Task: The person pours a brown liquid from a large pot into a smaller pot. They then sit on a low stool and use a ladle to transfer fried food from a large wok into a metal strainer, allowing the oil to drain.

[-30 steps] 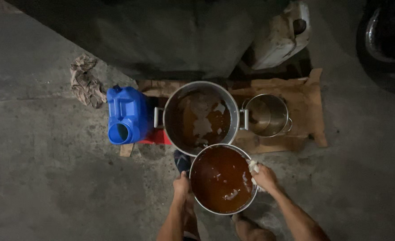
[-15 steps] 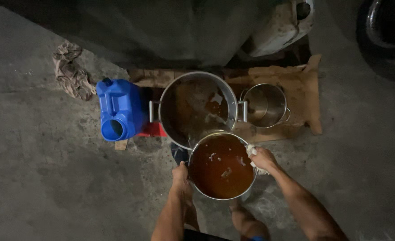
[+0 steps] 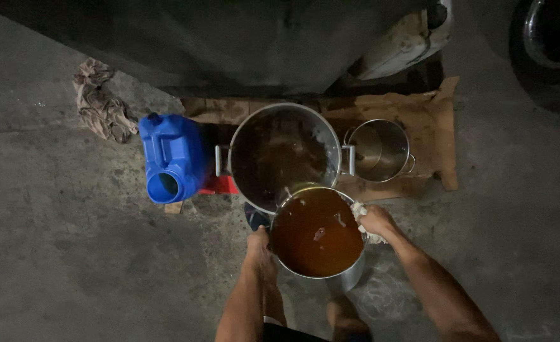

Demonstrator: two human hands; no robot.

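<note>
Steel pot point(image 3: 349, 278) of brown liquid, tipped toward the big pot point(image 3: 280, 155): my left hand point(image 3: 257, 244) clamps its rim, my right hand point(image 3: 375, 221) grips through what looks like a cloth point(image 3: 359, 211).

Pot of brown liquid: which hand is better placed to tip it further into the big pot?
Probably the right hand: it grips the pot of brown liquid through a cloth at the rim nearest the big pot. The left hand holds the near-side rim, better for steadying.
</note>
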